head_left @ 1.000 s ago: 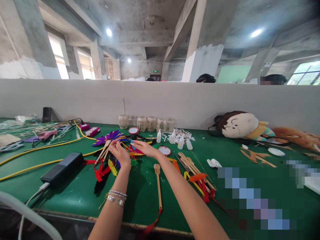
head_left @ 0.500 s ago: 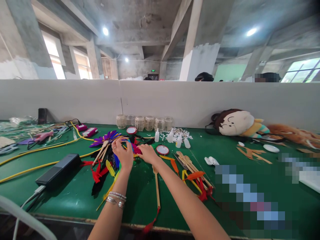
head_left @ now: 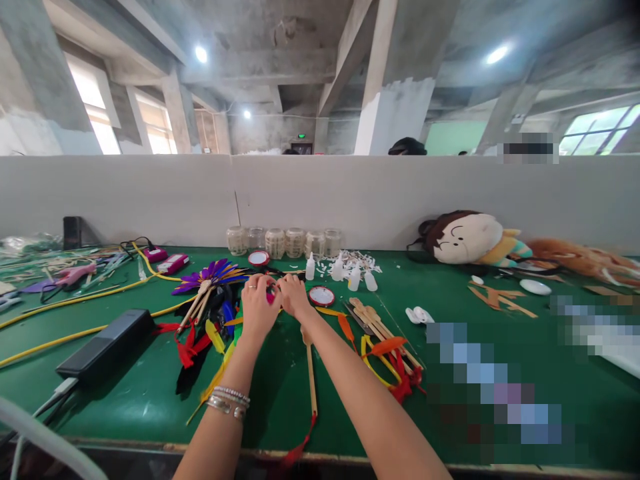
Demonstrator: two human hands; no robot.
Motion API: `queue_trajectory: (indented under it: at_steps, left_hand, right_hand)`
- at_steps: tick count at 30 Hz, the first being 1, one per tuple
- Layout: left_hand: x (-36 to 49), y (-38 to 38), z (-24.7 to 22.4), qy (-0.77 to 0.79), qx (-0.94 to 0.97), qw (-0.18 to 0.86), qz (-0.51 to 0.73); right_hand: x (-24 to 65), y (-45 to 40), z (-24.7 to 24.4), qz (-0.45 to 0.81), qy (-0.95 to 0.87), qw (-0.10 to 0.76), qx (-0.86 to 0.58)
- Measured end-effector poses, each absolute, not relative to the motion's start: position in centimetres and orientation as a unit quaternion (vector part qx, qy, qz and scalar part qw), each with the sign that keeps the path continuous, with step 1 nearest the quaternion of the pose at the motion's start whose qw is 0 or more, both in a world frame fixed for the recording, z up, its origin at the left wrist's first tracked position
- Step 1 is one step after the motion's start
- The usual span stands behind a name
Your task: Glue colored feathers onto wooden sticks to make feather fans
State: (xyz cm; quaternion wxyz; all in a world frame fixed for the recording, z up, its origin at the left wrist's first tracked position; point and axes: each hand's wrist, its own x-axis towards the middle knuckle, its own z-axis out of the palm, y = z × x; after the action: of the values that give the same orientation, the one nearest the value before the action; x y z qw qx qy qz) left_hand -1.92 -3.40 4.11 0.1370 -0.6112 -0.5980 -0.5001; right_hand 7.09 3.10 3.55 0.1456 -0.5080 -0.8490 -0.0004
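Daylight from the windows (head_left: 93,103) at upper left and white glow from the ceiling lamps (head_left: 201,54) light the frame fairly evenly, with soft shadows and faint sheen on the green counter (head_left: 145,400), stretched edges and pixelated patches at lower right.

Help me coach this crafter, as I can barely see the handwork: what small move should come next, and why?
Probably ease the right hand slightly rightward: it and the left hand meet around a pink piece, hiding most of it. I'd keep the move small, because the red-rimmed lid lies close by.
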Motion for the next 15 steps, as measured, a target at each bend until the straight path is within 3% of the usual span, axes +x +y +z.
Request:
queue_trajectory:
  at_steps: [8,15]
  left_hand:
    - [-1.6,-2.7,2.3,-0.738,-0.59,0.025,-0.328]
    - [-1.6,-2.6,2.1,-0.716,-0.576,0.08,-0.386]
  right_hand:
    - [7.5,3.1,3.0,0.07,-0.863,0.129,-0.483]
    - [7.4,2.7,3.5,0.098,-0.841,0.2,-0.493]
